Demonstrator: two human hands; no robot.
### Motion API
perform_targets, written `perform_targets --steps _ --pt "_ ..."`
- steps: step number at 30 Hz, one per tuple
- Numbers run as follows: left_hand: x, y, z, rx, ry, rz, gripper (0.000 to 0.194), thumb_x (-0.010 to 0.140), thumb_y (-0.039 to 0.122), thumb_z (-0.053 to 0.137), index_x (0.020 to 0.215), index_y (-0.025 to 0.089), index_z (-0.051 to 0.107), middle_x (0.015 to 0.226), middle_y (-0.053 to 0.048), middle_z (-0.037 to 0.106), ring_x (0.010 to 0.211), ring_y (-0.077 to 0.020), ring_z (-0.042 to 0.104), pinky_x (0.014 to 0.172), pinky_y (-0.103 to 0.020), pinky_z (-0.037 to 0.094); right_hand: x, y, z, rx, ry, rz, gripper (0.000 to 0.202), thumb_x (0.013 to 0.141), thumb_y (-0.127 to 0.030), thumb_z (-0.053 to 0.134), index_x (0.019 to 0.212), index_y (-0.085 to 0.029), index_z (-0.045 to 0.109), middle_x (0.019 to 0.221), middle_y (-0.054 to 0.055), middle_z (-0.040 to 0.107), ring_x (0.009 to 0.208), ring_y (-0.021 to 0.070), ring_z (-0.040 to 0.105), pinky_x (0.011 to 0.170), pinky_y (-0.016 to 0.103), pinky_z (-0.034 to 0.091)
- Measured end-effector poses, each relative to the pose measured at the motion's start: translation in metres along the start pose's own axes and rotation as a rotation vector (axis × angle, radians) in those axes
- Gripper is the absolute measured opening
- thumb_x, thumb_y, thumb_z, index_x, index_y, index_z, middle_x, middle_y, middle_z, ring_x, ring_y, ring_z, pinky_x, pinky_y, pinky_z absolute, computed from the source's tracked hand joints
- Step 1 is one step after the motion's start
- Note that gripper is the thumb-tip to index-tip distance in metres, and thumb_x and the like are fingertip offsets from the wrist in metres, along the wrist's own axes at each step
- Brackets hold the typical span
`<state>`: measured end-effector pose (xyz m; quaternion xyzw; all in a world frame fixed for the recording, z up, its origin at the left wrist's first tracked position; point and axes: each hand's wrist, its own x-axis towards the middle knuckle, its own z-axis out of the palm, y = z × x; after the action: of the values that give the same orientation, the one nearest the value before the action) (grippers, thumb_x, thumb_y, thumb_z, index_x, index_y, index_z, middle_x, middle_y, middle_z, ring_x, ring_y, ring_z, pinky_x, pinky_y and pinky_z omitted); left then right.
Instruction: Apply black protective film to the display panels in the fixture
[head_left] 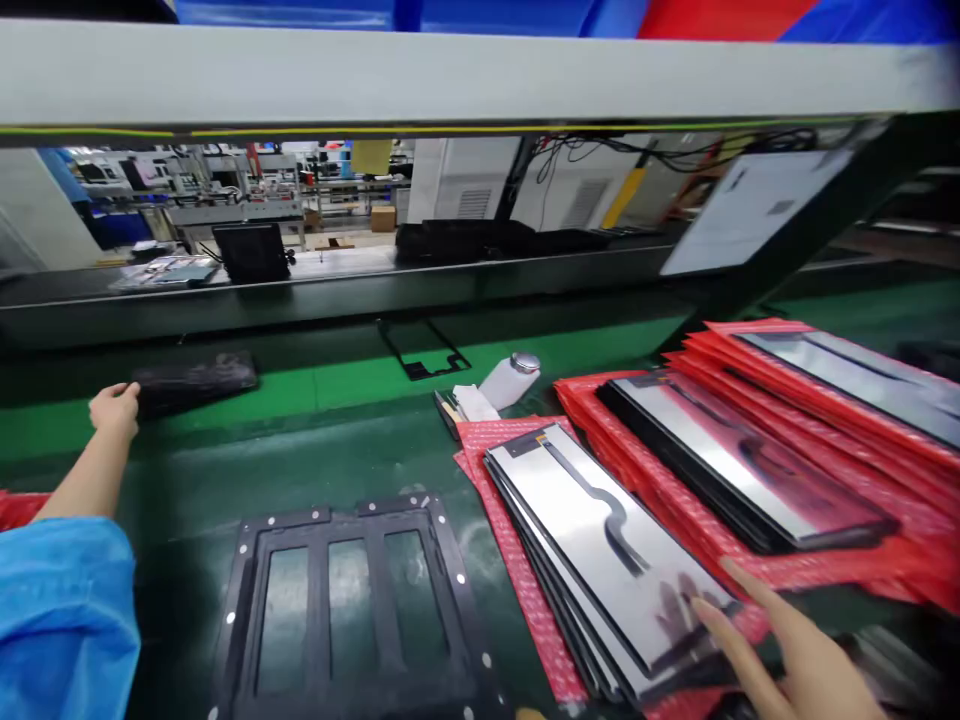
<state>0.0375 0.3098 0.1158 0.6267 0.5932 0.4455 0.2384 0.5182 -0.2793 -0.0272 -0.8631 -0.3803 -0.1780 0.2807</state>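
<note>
My left hand [115,410], at the far left, has its fingers closed on the end of a dark, shiny flat piece [196,384], blurred, over the green strip. Its exact kind is unclear. My right hand [795,645] is at the lower right with fingers apart. One fingertip is over the near corner of the top LCD panel [600,540] in a stack, and the fingers mirror in its silvery back. I cannot tell whether it touches. A dark ribbon cable runs along that panel. Between the hands lies a black frame fixture [319,600] with three long openings.
Further right are another panel stack [739,450] and panels on red bubble-wrap bags [697,375]. A white bottle [510,382] with a metal cap lies tilted near tweezers-like tools. A thin black frame [424,350] rests behind. A white beam [450,80] spans overhead.
</note>
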Motion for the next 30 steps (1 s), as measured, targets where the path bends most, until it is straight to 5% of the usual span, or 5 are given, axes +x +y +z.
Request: perform_targets --steps 5,12,16,24,30 --pt "-0.014 0.039 0.049 0.306 -0.09 0.275 0.055 0.095 0.046 0.052 0.132 0.005 0.052 0.147 -0.018 0.041 0.141 -0.0435 0.029 0.112 -0.065 0.024 -0.015 0.003 0.018 -0.05 -0.151 -0.035 0.065 0.096 -0.057 0.036 0.146 -0.018 0.042 0.138 0.02 0.057 0.133 0.0383 0.049 0.101 0.058 0.047" --pt "-0.088 0.124 0.245 0.566 -0.612 0.776 0.048 0.085 0.043 0.069 0.125 0.018 0.06 0.14 -0.01 0.053 0.135 -0.0289 0.042 0.114 -0.051 0.033 -0.032 -0.025 0.018 -0.3 -0.103 -0.24 0.06 0.101 -0.048 0.026 0.156 -0.022 0.026 0.136 0.018 0.058 0.13 0.0393 0.051 0.103 0.066 0.038" --pt "-0.126 0.152 0.31 0.716 -0.719 0.818 0.047 0.092 0.044 0.061 0.13 0.017 0.055 0.138 -0.012 0.052 0.128 -0.0286 0.05 0.107 -0.054 0.042 -0.038 -0.03 -0.003 -0.296 -0.073 -0.394 0.077 0.096 -0.064 0.028 0.159 -0.02 0.018 0.131 0.021 0.058 0.131 0.045 0.045 0.103 0.069 0.033" --pt "-0.114 0.171 0.31 1.0 -0.929 0.854 0.048 0.084 0.049 0.068 0.118 0.014 0.064 0.127 -0.013 0.061 0.13 -0.0316 0.047 0.111 -0.057 0.033 -0.036 -0.041 -0.011 -0.181 -0.279 -0.588 0.089 0.091 -0.047 0.052 0.159 -0.012 0.007 0.146 0.021 0.049 0.136 0.0374 0.043 0.114 0.059 0.023" --pt "-0.088 0.182 0.231 1.064 -0.967 0.92 0.051 0.073 0.052 0.071 0.104 0.011 0.072 0.103 -0.014 0.069 0.129 -0.0388 0.043 0.112 -0.063 0.021 -0.047 -0.041 -0.017 -0.154 -0.276 -0.557 0.077 0.088 -0.017 0.043 0.16 -0.024 0.014 0.139 0.013 0.058 0.127 0.0303 0.055 0.112 0.052 0.028"
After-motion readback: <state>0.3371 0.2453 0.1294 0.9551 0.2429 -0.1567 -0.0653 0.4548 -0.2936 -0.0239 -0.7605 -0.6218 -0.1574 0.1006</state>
